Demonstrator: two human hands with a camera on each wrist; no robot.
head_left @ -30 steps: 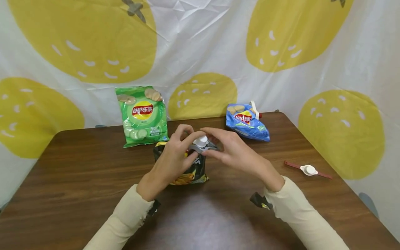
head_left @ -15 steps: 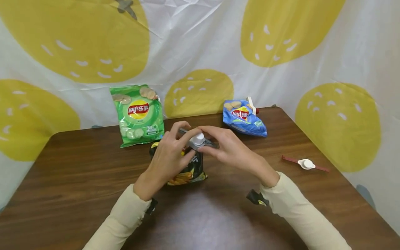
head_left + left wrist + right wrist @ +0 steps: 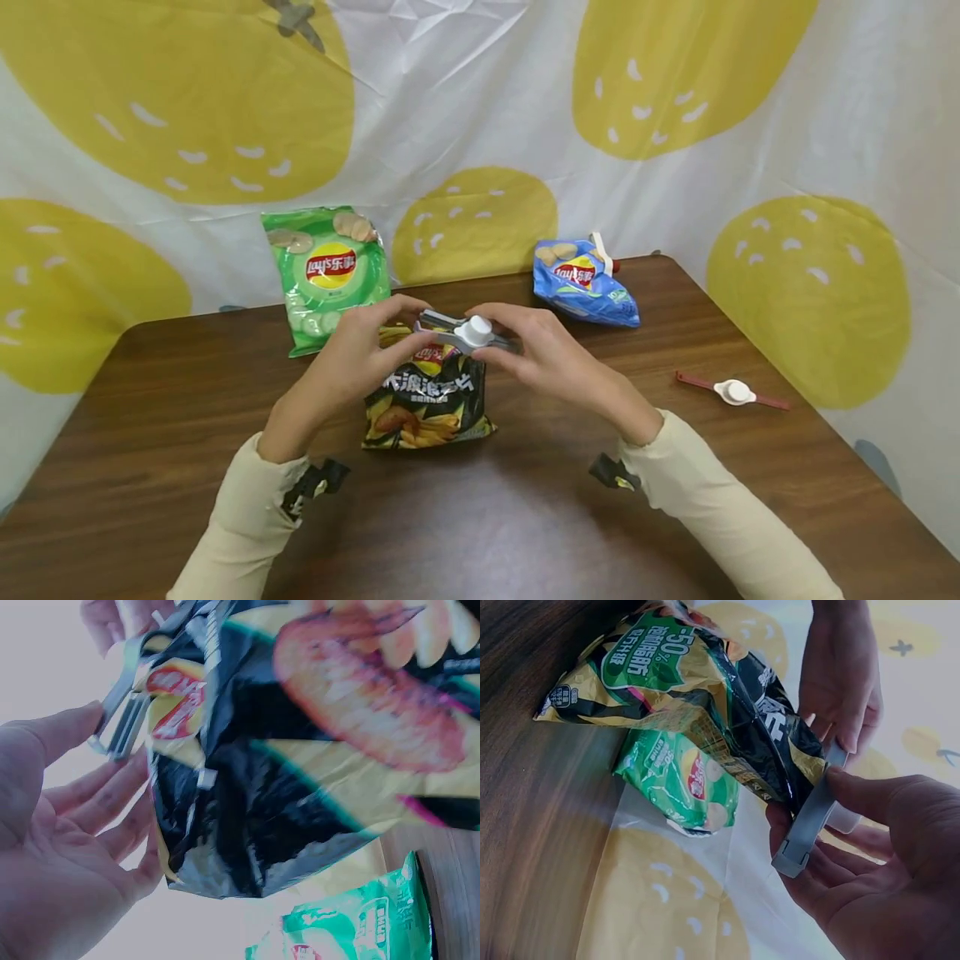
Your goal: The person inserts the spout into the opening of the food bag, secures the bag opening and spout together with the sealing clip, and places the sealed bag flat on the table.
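Observation:
A grey bag clip (image 3: 450,337) with a white round cap (image 3: 476,331) lies across the top of a black chip bag (image 3: 427,404) that stands on the table. My left hand (image 3: 348,354) has its thumb and fingers on either side of the clip's left end, where its two bars are parted. The right hand (image 3: 551,350) pinches the clip beside the cap, thumb on the near side. In the right wrist view, the bag's gathered top (image 3: 802,776) runs up against the clip (image 3: 810,817). How far the bag's mouth sits between the bars is hidden.
A green chip bag (image 3: 330,279) leans at the back left. Towards the back right lies a blue chip bag (image 3: 581,287) with a white clip (image 3: 602,252) on it. A red-and-white clip (image 3: 735,392) rests on the brown table (image 3: 187,450) at right.
My left hand has shifted left along the clip to its end, uncovering more of the black bag's front. The right hand keeps its grip, and the head view has moved slightly.

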